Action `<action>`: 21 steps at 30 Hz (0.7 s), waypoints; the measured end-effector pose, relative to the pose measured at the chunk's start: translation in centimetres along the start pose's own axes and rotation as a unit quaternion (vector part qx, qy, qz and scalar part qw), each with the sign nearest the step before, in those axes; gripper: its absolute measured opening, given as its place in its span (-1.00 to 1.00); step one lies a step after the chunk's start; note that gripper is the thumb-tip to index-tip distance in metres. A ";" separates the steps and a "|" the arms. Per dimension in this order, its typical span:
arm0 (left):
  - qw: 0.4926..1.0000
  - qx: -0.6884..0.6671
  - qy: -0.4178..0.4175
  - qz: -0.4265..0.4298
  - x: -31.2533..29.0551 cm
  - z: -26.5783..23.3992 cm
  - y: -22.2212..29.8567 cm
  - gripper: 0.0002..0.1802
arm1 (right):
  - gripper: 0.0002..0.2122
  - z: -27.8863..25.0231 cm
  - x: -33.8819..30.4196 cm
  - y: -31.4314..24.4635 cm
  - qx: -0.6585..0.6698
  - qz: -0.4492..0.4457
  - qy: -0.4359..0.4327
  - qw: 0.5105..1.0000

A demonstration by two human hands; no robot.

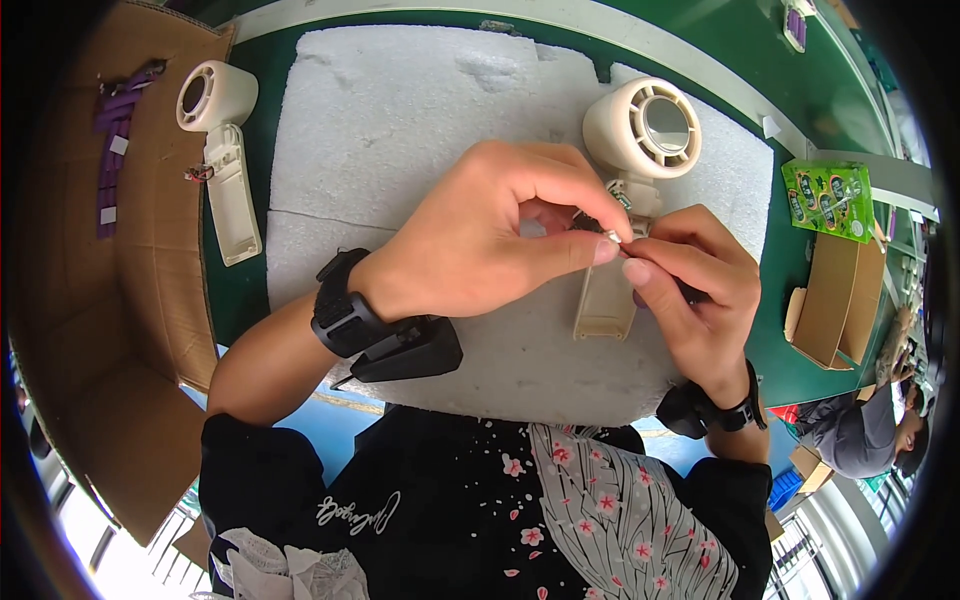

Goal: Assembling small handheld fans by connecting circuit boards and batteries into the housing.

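Note:
A cream handheld fan (640, 130) lies on the white foam sheet, its round head at the far end and its open handle shell (603, 305) toward me. Above the handle, my left hand (480, 235) pinches a small white plug (612, 238) between thumb and forefinger. Close against it, my right hand (700, 285) is closed with thumb and forefinger on what looks like a thin dark wire. Something purple shows partly behind the right fingers; most of it is hidden. A bit of green circuit board (620, 195) shows by the fan's neck.
Left of the foam sheet (370, 120) lies another opened fan (233, 190) with short wires. A large cardboard box (160, 300) holding purple cylinders (112, 170) stands at far left. On the right are a green packet (828, 200) and a small carton (838, 300). Another person (860, 435) sits beyond.

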State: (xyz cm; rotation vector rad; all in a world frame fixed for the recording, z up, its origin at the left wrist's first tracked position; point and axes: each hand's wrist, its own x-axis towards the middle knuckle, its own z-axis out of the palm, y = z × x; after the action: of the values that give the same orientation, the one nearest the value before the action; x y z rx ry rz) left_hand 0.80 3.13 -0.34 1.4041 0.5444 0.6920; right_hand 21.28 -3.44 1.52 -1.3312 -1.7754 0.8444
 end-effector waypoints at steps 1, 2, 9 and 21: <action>1.000 0.000 0.001 0.000 0.0 -0.1 0.0 -0.82 | -0.86 0.1 0.0 0.0 0.015 0.011 -0.002 1.000; 1.000 0.027 -0.010 0.010 0.1 -0.3 0.0 -0.81 | -0.86 0.1 0.1 0.1 0.015 0.011 -0.002 1.000; 0.995 0.090 -0.028 0.037 0.1 -0.5 0.1 -0.75 | -0.86 0.3 0.1 0.3 0.030 0.030 0.000 0.999; 0.996 0.014 -0.049 -0.073 0.6 -1.3 1.3 -0.56 | -0.85 0.1 0.2 0.6 -0.033 -0.034 -0.016 0.999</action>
State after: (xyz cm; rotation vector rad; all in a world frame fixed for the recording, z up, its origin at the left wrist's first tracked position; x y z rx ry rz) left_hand 0.14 4.52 0.88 1.4013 0.5752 0.4975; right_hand 21.40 -3.15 1.01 -1.2988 -1.8772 0.7804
